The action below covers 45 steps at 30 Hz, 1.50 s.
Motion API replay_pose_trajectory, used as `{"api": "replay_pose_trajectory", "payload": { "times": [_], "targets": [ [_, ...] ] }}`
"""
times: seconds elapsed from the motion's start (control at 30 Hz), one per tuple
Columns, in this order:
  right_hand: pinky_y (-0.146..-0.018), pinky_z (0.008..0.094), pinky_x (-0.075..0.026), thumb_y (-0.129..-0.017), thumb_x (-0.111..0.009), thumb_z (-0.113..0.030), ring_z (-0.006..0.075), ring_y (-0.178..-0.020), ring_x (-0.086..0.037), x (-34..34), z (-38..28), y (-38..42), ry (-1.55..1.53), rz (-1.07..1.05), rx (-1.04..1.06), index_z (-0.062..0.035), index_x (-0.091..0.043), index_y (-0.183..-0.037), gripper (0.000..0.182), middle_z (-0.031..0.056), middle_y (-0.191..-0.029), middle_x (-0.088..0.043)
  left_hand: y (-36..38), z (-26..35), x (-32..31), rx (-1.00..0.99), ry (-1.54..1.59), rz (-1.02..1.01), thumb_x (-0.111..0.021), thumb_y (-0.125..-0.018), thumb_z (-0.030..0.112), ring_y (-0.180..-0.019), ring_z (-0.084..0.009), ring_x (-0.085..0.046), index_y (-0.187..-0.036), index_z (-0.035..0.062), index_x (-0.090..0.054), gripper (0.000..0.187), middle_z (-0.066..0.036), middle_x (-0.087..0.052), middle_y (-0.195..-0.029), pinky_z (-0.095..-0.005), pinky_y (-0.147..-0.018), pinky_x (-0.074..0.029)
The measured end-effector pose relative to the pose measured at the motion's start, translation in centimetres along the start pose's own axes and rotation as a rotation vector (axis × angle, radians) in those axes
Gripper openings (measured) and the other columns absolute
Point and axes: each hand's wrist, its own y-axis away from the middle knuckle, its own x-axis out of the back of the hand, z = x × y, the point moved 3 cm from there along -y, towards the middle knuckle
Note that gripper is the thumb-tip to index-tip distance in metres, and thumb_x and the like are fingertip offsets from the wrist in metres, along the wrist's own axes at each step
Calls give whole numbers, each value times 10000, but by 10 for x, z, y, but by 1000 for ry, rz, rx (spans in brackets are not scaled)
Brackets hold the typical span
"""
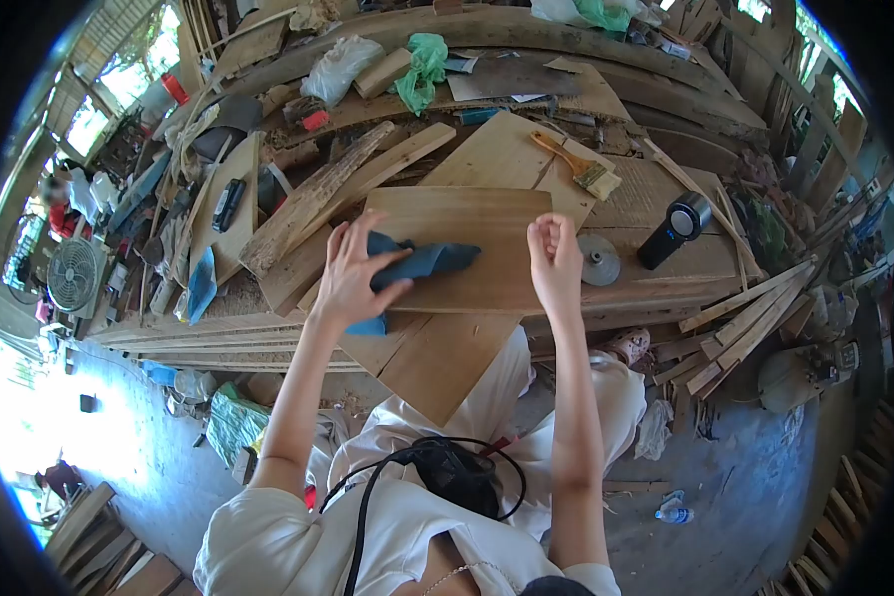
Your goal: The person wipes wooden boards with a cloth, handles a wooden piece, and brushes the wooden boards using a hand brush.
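A flat rectangular wooden board (507, 238) lies across other planks in front of me. On its left part is a crumpled blue sheet (432, 261), its surface curled up. My left hand (350, 273) is at the board's left end with fingers spread, over the left edge of the blue sheet. Another bit of blue (369, 326) shows below that hand. My right hand (556, 248) is raised at the board's right end, its fingers curled in; what they hold, if anything, is hidden. Below the board a second wooden piece (437, 363) points toward my lap.
A paintbrush (581, 167) lies behind the board. A round metal disc (598, 260) and a black cylindrical device (675, 230) stand to the right. Loose planks (313, 199) and a black handheld object (228, 205) are on the left. Thin sticks (750, 328) jut out at the right.
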Motion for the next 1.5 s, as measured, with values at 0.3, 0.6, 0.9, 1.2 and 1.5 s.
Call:
{"api": "replay_pose_trajectory", "payload": {
  "times": [0.3,0.6,0.9,1.2,1.5],
  "targets": [
    [-660,344,-456,-895,-564,-187,225,-701,-573,-6,15,-2,141,-51,4,-46,-540,-957,155,87,-811,-606,-45,-19,-69,29,127,-347,-393,-960,282,-1388,-242,-232,-1439,261,-295,489,-4,-231,-1517,-490,-1119,-167],
    [-1113,521,-151,-896,-488,-322,311,-1343,-305,-41,8,17,988,-35,225,-137,-429,-1342,487,157,-1408,-384,-55,-40,-87,216,80,-232,-356,-969,372,-1385,-221,-238,-1400,275,-368,441,-10,-277,-1495,-506,-1116,-161],
    [-1082,524,-234,-904,-451,-284,302,-1328,-342,-43,16,16,979,-112,246,-78,-417,-1350,492,195,-1412,-373,-51,-22,-78,330,53,-317,-331,-977,339,-1383,-226,-241,-1371,161,-405,439,-18,-268,-1499,-520,-1111,-163],
    [-1046,534,-292,-903,-465,-208,329,-1267,-418,-43,11,15,960,-41,276,-53,-437,-1293,421,207,-1330,-459,-109,-27,-117,341,22,-241,-299,-973,394,-1413,-219,-148,-1450,298,-242,489,-26,-187,-1530,-570,-1102,-114],
    [-985,509,-364,-886,-468,-82,355,-1135,-511,-27,13,15,547,-25,194,-11,-397,-1276,402,196,-1222,-538,-47,-33,-85,487,6,-273,-286,-981,392,-1415,-213,-144,-1447,306,-260,474,1,-198,-1527,-583,-1097,-130]
  ]
}}
